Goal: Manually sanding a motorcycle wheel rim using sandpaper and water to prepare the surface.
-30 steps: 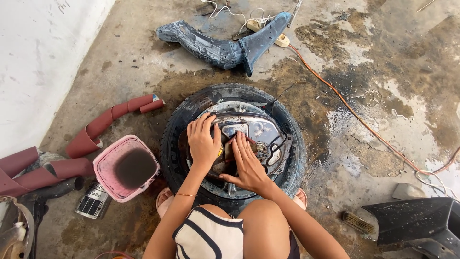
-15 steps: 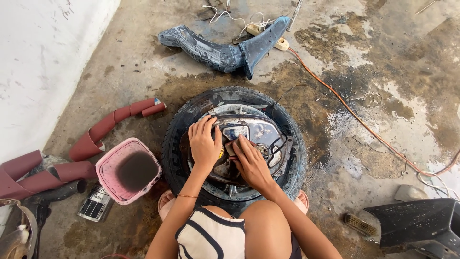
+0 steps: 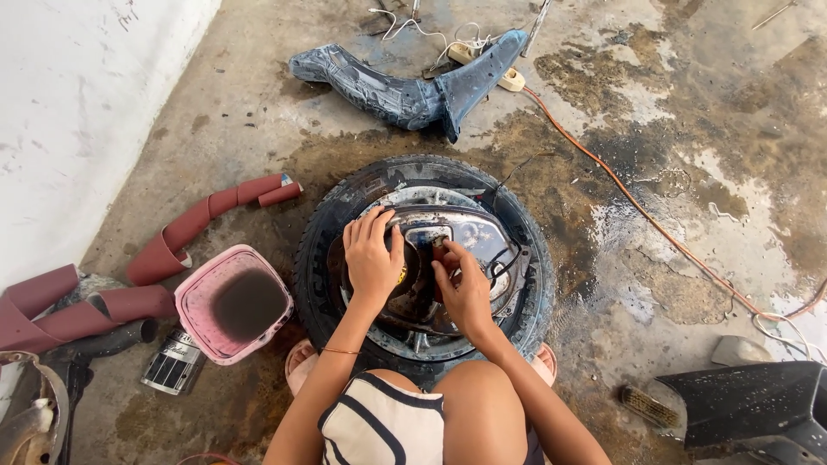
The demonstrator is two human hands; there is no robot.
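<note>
A black tyre (image 3: 320, 250) lies flat on the wet concrete floor in front of my knees. A shiny, wet dark panel (image 3: 469, 231) rests on top of it, with a black cable looped at its right side. My left hand (image 3: 372, 257) lies palm down on the panel's left part, fingers spread. My right hand (image 3: 463, 288) presses on the panel's middle with its fingers curled around a small reddish-brown piece, most of it hidden.
A pink square tub (image 3: 233, 303) of dark water stands left of the tyre. Rolls of reddish abrasive paper (image 3: 194, 226) lie by the white wall. A dark blue-grey moulded part (image 3: 405, 90) lies beyond, an orange cable (image 3: 655, 224) crosses right, a black panel (image 3: 758, 405) sits bottom right.
Both hands have stayed on the panel; the right hand has slid slightly across its middle. The view has shifted a little.
</note>
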